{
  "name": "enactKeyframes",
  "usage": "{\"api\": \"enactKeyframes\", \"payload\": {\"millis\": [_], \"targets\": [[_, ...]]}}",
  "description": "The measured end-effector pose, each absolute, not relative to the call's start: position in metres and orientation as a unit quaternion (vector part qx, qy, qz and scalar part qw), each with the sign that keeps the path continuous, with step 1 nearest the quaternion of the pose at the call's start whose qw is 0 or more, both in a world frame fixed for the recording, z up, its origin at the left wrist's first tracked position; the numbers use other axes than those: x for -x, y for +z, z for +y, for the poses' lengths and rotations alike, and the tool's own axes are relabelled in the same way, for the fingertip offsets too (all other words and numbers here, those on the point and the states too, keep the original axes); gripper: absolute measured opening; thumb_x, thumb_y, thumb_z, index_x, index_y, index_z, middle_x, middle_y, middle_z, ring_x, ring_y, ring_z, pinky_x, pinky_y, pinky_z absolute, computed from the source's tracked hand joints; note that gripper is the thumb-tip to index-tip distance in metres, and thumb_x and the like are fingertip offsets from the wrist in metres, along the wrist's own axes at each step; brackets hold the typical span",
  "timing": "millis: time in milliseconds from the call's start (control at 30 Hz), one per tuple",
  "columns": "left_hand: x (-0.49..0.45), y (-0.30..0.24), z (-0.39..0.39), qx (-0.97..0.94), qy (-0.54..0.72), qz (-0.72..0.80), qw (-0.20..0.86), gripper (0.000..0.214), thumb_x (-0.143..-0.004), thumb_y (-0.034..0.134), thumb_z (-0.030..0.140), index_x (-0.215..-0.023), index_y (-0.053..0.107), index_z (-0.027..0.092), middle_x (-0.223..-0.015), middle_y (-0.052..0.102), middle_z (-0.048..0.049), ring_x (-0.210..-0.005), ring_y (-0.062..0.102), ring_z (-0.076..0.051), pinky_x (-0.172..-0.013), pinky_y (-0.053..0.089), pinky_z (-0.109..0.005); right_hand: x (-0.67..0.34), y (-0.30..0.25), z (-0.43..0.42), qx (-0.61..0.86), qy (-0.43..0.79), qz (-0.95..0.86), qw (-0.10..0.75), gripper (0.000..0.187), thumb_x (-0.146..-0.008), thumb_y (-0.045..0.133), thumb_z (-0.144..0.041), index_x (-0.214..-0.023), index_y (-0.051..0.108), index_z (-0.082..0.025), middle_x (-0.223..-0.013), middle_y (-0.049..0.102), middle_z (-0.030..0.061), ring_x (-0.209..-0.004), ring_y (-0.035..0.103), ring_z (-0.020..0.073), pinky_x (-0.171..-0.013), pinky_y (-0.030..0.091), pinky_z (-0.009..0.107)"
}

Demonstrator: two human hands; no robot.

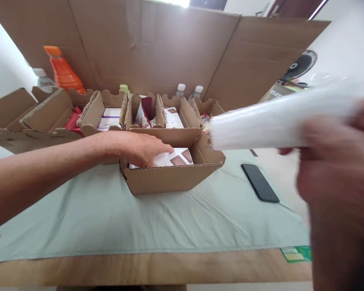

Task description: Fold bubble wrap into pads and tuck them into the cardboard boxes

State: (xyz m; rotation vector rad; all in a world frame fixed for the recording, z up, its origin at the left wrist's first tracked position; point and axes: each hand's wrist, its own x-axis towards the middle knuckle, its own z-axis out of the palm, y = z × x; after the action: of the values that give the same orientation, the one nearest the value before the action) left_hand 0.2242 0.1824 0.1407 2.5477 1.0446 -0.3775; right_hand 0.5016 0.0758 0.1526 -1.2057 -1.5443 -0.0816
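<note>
My left hand (141, 147) reaches into the front cardboard box (172, 180), its fingers and thumb closed around a white carton with brown patches (182, 157). Part of that carton is hidden under the hand and behind the box wall. At the right, my right hand (336, 157) grips a long, whitish, translucent roll, perhaps of plastic wrap (261, 123). Both the roll and this hand are blurred, and the roll's left end hangs just past the front box's right edge.
Behind stands a row of open cardboard bins (106, 107) with packets and cartons. Bottles, one of them orange (63, 70), stand behind the bins, before a tall cardboard panel (176, 44). A black phone (260, 182) lies on the pale green cloth (103, 218).
</note>
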Motion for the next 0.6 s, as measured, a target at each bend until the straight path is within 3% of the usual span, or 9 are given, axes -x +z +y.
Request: {"api": "enactKeyframes", "payload": {"millis": [100, 233, 367, 500, 600], "targets": [[-0.223, 0.140, 0.180, -0.899, -0.114, 0.373, 0.201, 0.073, -0.076, 0.070, 0.034, -0.148, 0.059, 0.036, -0.138, 0.070, -0.0090, -0.120, 0.065, -0.035, -0.091, 0.049, -0.038, -0.479, 0.150, 0.103, 0.559, -0.040, -0.692, 0.455, 0.015, -0.084, 0.073, -0.032, -0.091, 0.068, -0.019, -0.082, 0.068, 0.0026, -0.068, 0.058, 0.0152, -0.063, 0.046, 0.030], [-0.223, 0.142, 0.177, -0.900, -0.116, 0.372, 0.196, 0.069, -0.078, 0.067, 0.029, -0.147, 0.060, 0.034, -0.135, 0.071, -0.0094, -0.119, 0.065, -0.035, -0.092, 0.049, -0.039, -0.465, 0.142, 0.118, 0.675, -0.145, -0.707, 0.154, 0.032, -0.084, 0.068, -0.029, -0.114, 0.070, -0.018, -0.083, 0.074, 0.0076, -0.068, 0.063, 0.0233, -0.062, 0.039, 0.032], [-0.221, 0.143, 0.177, -0.901, -0.109, 0.364, 0.211, 0.068, -0.077, 0.068, 0.029, -0.145, 0.062, 0.034, -0.134, 0.072, -0.0107, -0.116, 0.066, -0.036, -0.093, 0.050, -0.042, -0.450, 0.155, 0.126, 0.661, -0.160, -0.729, -0.073, 0.021, -0.087, 0.063, -0.028, -0.102, 0.074, -0.019, -0.076, 0.072, 0.0092, -0.068, 0.064, 0.0255, -0.057, 0.030, 0.031], [-0.220, 0.142, 0.176, -0.905, -0.117, 0.359, 0.195, 0.066, -0.079, 0.067, 0.027, -0.144, 0.061, 0.036, -0.138, 0.071, -0.0089, -0.119, 0.066, -0.034, -0.096, 0.050, -0.041, -0.436, 0.162, 0.143, 0.640, -0.051, -0.753, -0.144, 0.010, -0.084, 0.065, -0.024, -0.079, 0.073, -0.021, -0.073, 0.070, 0.0053, -0.066, 0.061, 0.0201, -0.057, 0.031, 0.030], [-0.221, 0.138, 0.178, -0.911, -0.123, 0.351, 0.179, 0.063, -0.084, 0.065, 0.032, -0.146, 0.059, 0.035, -0.141, 0.069, -0.0102, -0.124, 0.064, -0.035, -0.095, 0.050, -0.041, -0.431, 0.158, 0.153, 0.639, -0.012, -0.753, -0.156, 0.012, -0.082, 0.064, -0.017, -0.076, 0.073, -0.021, -0.073, 0.069, 0.0037, -0.067, 0.059, 0.0174, -0.058, 0.031, 0.029]]}}
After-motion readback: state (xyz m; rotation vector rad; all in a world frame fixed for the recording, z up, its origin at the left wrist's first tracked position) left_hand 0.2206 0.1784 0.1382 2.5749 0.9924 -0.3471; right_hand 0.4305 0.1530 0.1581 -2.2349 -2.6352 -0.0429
